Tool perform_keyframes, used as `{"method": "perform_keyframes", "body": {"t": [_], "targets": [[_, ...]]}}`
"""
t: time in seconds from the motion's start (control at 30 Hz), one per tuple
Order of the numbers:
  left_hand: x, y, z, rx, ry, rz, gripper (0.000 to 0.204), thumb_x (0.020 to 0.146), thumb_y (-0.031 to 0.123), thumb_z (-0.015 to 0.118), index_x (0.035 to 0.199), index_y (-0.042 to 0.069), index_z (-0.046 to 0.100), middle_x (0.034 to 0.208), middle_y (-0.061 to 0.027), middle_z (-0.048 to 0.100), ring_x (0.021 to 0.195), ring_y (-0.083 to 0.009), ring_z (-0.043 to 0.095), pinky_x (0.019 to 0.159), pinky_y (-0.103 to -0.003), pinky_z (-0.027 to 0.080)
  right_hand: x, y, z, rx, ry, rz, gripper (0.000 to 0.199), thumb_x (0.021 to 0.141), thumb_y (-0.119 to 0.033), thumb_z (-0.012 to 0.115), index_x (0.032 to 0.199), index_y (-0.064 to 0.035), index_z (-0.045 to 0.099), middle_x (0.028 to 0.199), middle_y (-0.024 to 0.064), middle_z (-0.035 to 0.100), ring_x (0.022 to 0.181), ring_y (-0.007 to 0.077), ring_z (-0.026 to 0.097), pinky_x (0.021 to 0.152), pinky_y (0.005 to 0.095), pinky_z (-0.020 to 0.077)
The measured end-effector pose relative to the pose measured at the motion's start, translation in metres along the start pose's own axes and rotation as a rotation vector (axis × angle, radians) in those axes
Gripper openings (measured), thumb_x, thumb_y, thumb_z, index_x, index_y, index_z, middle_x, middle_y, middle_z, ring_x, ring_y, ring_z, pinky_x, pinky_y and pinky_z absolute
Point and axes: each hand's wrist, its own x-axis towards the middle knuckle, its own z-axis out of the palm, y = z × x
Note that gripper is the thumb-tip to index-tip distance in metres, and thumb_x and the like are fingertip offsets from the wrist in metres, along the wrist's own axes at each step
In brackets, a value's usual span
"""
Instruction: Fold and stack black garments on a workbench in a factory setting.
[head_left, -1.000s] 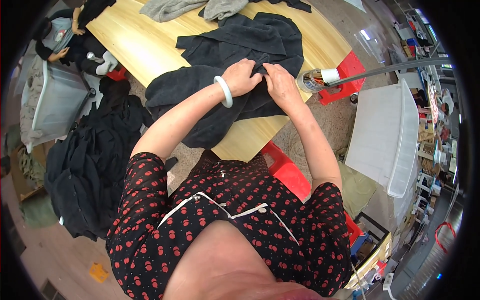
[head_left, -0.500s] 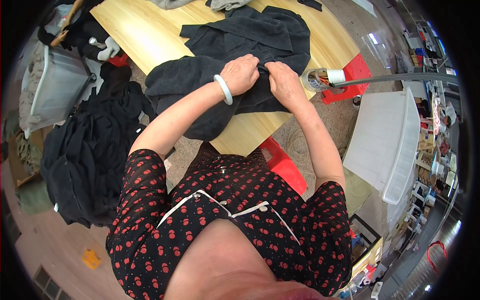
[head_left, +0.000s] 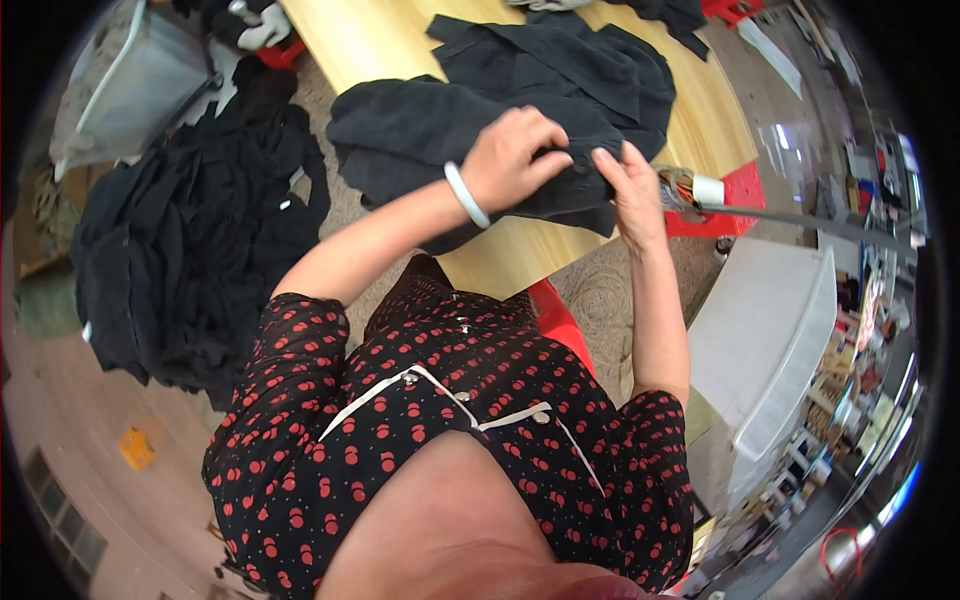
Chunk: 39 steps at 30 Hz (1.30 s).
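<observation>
A black knitted garment (head_left: 540, 85) lies spread and partly folded over the wooden table, its near part lifted by the edge. My right hand (head_left: 637, 195) grips that edge at the garment's right side, thumb on top of the cloth; some of its fingers are hidden. My left hand (head_left: 515, 158), with a pale bangle at the wrist, hovers over the garment's middle. Its fingers are bent, and a gap shows between thumb and forefinger with nothing in it. Small round button-like spots (head_left: 582, 168) show on the cloth between the hands.
The pale wooden table (head_left: 500, 262) reaches toward my lap. A jar of tools (head_left: 676, 187) stands by my right hand, above a red stool (head_left: 742, 190). A big heap of black garments (head_left: 190, 250) lies at left, near a grey bin (head_left: 125, 100). A white bin (head_left: 765, 330) stands at right.
My hands have moved apart from the shared pinch on the cloth. The left has come off it with fingers parting; the right has turned and holds the edge. The view has shifted.
</observation>
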Motion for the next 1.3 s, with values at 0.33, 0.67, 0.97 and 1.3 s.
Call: {"method": "perform_keyframes", "body": {"t": [0.33,0.67,0.97,1.3], "targets": [[-0.072,-0.04,-0.021,-0.154,-0.253,-0.474,0.037,0.083,0.029,0.047,0.107,0.001,0.052,0.101,-0.0129,0.055,0.097,-0.0254,0.05,0.089,-0.033,0.036,-0.023,-0.045,0.01,-0.142,-0.141,-0.108,0.028,0.084,-0.007,0.052,0.11,0.0018,0.05,0.103,0.0064,0.057,0.094,0.0114,0.053,0.086,0.0246,0.0385],[-0.092,-0.028,-0.063,-0.473,-0.515,-0.645,0.028,0.085,0.023,0.053,0.067,0.002,0.047,0.059,0.0021,0.038,0.061,-0.0044,0.036,0.053,-0.023,0.034,-0.022,-0.062,-0.006,0.124,-0.075,-0.222,0.026,0.084,-0.01,0.052,0.106,0.0029,0.05,0.1,0.0094,0.058,0.089,0.0155,0.056,0.082,0.0278,0.0423],[-0.096,-0.04,-0.037,0.158,-0.093,-0.599,0.036,0.073,0.027,0.067,0.096,0.003,0.052,0.059,-0.0123,0.053,0.056,-0.0292,0.056,0.054,-0.037,0.044,-0.025,-0.07,0.01,0.075,-0.076,-0.256,0.024,0.084,-0.008,0.053,0.104,0.0028,0.051,0.098,0.009,0.059,0.089,0.0146,0.056,0.081,0.0269,0.0421],[-0.03,0.019,-0.113,-0.936,-0.306,-0.853,0.025,0.086,0.02,0.052,0.087,-0.003,0.061,0.076,-0.0014,0.061,0.067,-0.006,0.054,0.062,-0.02,0.044,-0.03,-0.079,-0.055,0.042,0.269,-0.342,0.02,0.085,-0.011,0.053,0.102,0.0007,0.051,0.093,0.007,0.059,0.083,0.0134,0.057,0.077,0.0267,0.0456]]}}
